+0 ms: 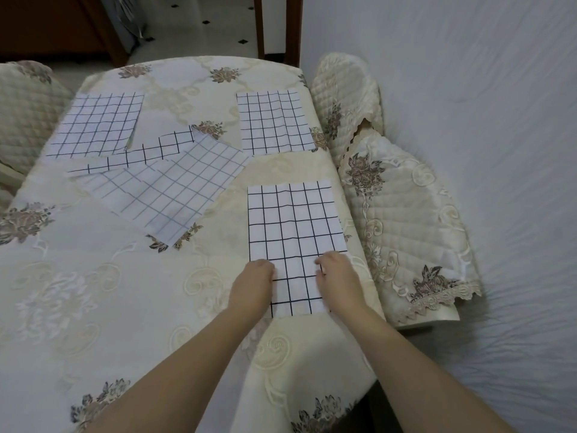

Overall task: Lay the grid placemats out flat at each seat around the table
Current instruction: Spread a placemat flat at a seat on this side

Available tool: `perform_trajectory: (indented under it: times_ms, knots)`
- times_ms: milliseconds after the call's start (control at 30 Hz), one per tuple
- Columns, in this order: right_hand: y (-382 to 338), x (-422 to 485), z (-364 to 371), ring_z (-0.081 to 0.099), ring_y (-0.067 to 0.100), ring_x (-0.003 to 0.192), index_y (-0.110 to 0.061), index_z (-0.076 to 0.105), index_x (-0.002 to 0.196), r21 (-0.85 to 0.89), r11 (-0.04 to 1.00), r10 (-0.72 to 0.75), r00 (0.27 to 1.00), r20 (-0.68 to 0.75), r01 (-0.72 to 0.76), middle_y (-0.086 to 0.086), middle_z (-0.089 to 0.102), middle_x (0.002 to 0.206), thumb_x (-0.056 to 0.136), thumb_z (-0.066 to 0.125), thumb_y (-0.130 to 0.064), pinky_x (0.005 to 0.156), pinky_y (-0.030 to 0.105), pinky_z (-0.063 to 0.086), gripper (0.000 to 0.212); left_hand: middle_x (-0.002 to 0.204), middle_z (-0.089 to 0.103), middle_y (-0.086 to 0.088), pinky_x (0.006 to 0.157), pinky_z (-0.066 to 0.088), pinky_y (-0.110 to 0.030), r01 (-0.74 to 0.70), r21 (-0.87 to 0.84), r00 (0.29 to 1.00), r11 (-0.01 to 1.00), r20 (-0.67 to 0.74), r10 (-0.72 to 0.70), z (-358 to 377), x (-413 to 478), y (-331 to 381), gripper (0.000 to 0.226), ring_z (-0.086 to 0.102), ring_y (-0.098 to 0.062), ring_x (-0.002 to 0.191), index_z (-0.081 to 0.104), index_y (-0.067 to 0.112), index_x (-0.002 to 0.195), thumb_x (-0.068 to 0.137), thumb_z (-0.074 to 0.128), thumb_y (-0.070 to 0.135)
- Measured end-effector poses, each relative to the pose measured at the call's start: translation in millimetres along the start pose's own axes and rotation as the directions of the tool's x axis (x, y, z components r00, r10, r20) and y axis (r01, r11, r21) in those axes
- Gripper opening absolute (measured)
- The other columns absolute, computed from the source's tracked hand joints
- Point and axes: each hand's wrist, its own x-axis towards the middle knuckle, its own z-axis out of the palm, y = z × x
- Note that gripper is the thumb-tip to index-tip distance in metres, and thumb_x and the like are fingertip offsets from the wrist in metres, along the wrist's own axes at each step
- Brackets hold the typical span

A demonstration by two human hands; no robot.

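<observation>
Gripped left edge of near grid placemat (pixel 293 220) with left hand (pixel 254 278), fingers curled. Rested right hand (pixel 338 271) on right portion, fingers curled; grip indeterminate. Noted placemat flat beyond knuckles, at table (pixel 125 292) right edge.

On the table (pixel 93 276), the near mat (pixel 293 220) lies flat along the right edge. The left hand (pixel 254 278) and right hand (pixel 335 270), fingers curled, hold its near part. The far-left mat (pixel 96 125) and far-right mat (pixel 273 121) lie flat by the far corners. The loose mats (pixel 175 189) overlap askew mid-table. A chair (pixel 406 229) stands just beside the right edge.
</observation>
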Motion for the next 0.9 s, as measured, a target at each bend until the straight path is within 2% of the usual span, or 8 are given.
perform_trajectory:
  times_ms: [67,133,267,367,500,633,700,900]
  knots:
    - [-7.7,5.5,21.2,0.049,0.033,0.122,-0.003,0.063,0.116,-0.046,0.988,-0.143,0.983,0.116,0.15,0.013,0.057,0.129,0.086,0.053,-0.004,0.1,0.041,0.042,0.032,0.119,0.058,-0.009,0.091,0.044,-0.033,-0.089,0.055,0.996,0.994,0.02,0.089,10.1,7.1,5.7,0.024,0.049,-0.024,0.115,0.061,0.006,0.105,0.087,0.047,-0.001]
    - [-12.4,7.5,34.6,0.04,0.033,0.133,-0.005,0.056,0.127,-0.098,0.966,-0.216,0.957,0.194,0.238,0.013,0.048,0.141,0.09,0.05,-0.008,0.11,0.045,0.034,0.038,0.133,0.05,-0.008,0.108,0.031,-0.03,-0.152,0.143,0.987,0.978,0.083,0.141,16.0,13.1,8.4,0.03,0.039,-0.024,0.128,0.054,0.008,0.122,0.092,0.047,0.008]
    - [-9.5,4.2,39.7,0.016,0.025,0.146,-0.016,0.03,0.147,-0.22,0.952,-0.159,0.958,0.238,0.212,0.004,0.021,0.158,0.099,0.039,-0.017,0.118,0.042,0.017,0.049,0.156,0.021,-0.014,0.119,0.014,-0.038,-0.125,0.278,0.968,0.953,0.244,0.056,18.4,14.4,6.9,0.051,0.014,-0.037,0.144,0.028,0.01,0.145,0.098,0.044,0.025]
    - [1.1,-0.9,34.0,0.002,0.021,0.148,-0.021,0.012,0.152,-0.261,0.963,-0.002,0.975,0.222,0.062,0.001,0.002,0.162,0.101,0.033,-0.031,0.118,0.04,0.008,0.056,0.157,0.011,-0.019,0.116,0.02,-0.043,-0.066,0.27,0.954,0.961,0.3,-0.019,18.0,12.9,9.0,0.058,0.006,-0.042,0.145,0.024,0.013,0.146,0.096,0.05,0.027]
    - [15.6,-3.4,20.5,0.002,0.024,0.148,-0.016,0.01,0.153,-0.29,0.953,0.142,0.973,0.184,-0.084,0.008,0.002,0.161,0.1,0.037,-0.035,0.119,0.037,0.012,0.062,0.156,0.009,-0.024,0.114,0.024,-0.043,0.021,0.186,0.947,0.982,0.312,-0.079,15.0,13.8,7.5,0.067,0.005,-0.039,0.145,0.025,0.017,0.146,0.09,0.06,0.028]
    - [14.9,6.3,1.3,0.017,0.027,0.144,-0.009,0.021,0.148,-0.297,0.939,0.235,0.955,0.183,-0.174,0.014,0.014,0.157,0.097,0.045,-0.031,0.115,0.032,0.023,0.06,0.142,0.034,-0.019,0.105,0.037,-0.037,0.1,0.148,0.946,0.984,0.293,-0.14,5.4,20.0,10.5,0.057,0.029,-0.033,0.135,0.041,0.014,0.133,0.086,0.064,0.035]
    - [6.9,23.8,-8.9,0.025,0.027,0.139,-0.009,0.027,0.145,-0.263,0.948,0.225,0.961,0.162,-0.178,0.014,0.018,0.155,0.096,0.047,-0.03,0.112,0.032,0.027,0.057,0.125,0.047,-0.012,0.097,0.04,-0.032,0.095,0.101,0.972,0.99,0.208,-0.114,-6.4,34.8,13.6,0.045,0.043,-0.028,0.121,0.049,0.012,0.123,0.086,0.063,0.034]
    - [-26.1,105.8,-15.1,0.02,0.028,0.141,-0.013,0.031,0.146,-0.152,0.988,0.009,0.985,0.17,0.017,0.012,0.017,0.156,0.097,0.045,-0.019,0.11,0.036,0.028,0.052,0.115,0.052,-0.008,0.079,0.041,-0.03,0.096,0.03,0.993,0.995,0.064,-0.098,-33.2,109.8,15.8,0.03,0.046,-0.026,0.114,0.054,0.008,0.118,0.089,0.055,0.014]
